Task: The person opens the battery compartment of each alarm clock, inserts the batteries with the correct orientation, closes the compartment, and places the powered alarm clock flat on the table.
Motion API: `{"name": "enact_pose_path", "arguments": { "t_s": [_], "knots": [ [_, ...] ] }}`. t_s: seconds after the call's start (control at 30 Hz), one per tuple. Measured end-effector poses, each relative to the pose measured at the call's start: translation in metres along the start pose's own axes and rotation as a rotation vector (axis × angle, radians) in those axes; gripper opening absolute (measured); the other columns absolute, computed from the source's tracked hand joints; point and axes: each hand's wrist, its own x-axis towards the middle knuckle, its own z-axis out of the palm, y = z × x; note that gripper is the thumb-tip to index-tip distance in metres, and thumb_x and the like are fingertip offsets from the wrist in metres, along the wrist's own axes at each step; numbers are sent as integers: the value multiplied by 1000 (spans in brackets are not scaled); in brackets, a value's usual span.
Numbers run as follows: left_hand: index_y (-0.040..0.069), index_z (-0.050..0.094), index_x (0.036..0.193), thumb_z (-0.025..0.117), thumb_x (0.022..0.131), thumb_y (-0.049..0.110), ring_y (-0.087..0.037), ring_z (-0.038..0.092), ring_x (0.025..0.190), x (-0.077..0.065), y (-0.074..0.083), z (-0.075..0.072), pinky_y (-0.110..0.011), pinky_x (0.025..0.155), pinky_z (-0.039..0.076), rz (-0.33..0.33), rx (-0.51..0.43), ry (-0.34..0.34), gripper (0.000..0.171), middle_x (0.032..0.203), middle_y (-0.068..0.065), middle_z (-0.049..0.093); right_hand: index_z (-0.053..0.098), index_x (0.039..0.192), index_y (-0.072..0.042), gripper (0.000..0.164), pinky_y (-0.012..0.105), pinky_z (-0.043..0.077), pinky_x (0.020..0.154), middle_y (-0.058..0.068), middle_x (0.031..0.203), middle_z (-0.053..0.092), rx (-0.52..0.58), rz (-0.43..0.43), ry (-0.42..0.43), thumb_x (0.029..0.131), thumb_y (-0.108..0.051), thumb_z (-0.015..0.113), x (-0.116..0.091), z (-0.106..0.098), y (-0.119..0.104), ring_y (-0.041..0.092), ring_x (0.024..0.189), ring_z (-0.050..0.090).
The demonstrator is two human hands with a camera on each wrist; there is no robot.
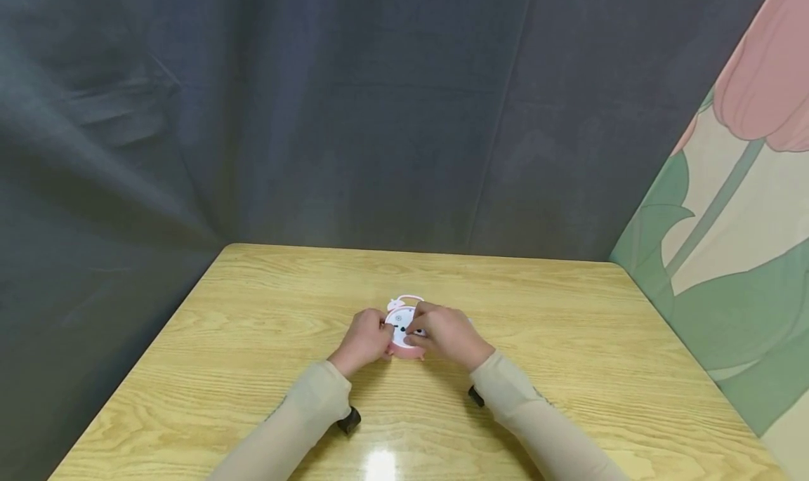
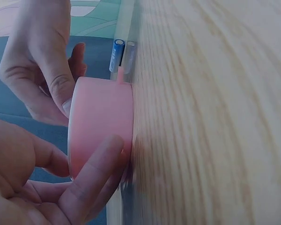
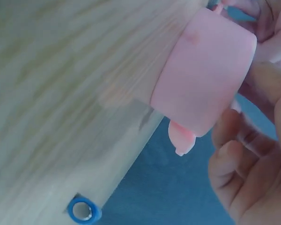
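Note:
A pink twin-bell alarm clock (image 1: 407, 352) lies face down on the wooden table, its white back with small dark knobs turned up. My left hand (image 1: 363, 340) grips the clock's left side, with fingers on the pink casing (image 2: 103, 108) and the thumb at the back's edge. Over the right part of the back, my right hand (image 1: 449, 333) bends its thumb and fingers down onto it in a pinch. Those fingers cover the detail they work on. One pink bell (image 3: 181, 137) sticks out beside the right hand in the right wrist view.
A blue battery (image 2: 117, 55) lies on the table (image 1: 284, 305) beyond the clock; its end (image 3: 82, 211) also shows in the right wrist view. A dark curtain (image 1: 379, 116) hangs behind the table, and a flowered wall covering (image 1: 727, 256) runs along the right.

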Motion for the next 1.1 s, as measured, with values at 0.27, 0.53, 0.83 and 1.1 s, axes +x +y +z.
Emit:
{"name": "enact_pose_path", "arguments": {
  "t_s": [0.27,0.53,0.83,1.1],
  "knots": [
    [-4,63,82,50,91,0,-15,64,47,-1,-1,0,-26,44,57,11,-16,21,17,60,-7,59,68,70,-24,21,18,42,46,-9,80,54,-259,-224,67,89,-17,75,1,3,-5,1,58,46],
    [-2,63,80,49,91,0,-17,65,47,0,-3,1,-26,43,56,25,-7,17,18,57,-6,59,60,64,-24,29,20,40,45,-10,75,49,-302,-276,55,88,-12,70,2,2,-4,1,56,37],
    [0,63,77,50,90,0,-14,62,45,1,-2,2,-23,42,53,40,23,35,18,56,-5,60,62,68,-22,26,20,42,45,-8,77,51,-330,-293,57,89,-14,72,2,2,-3,2,56,41],
    [-2,63,82,49,92,0,-14,62,47,0,-1,2,-25,44,56,2,-10,15,17,59,-6,60,58,66,-20,27,17,35,44,-5,76,50,-319,-274,21,84,-4,71,2,0,-6,3,55,37]
  ]
}}
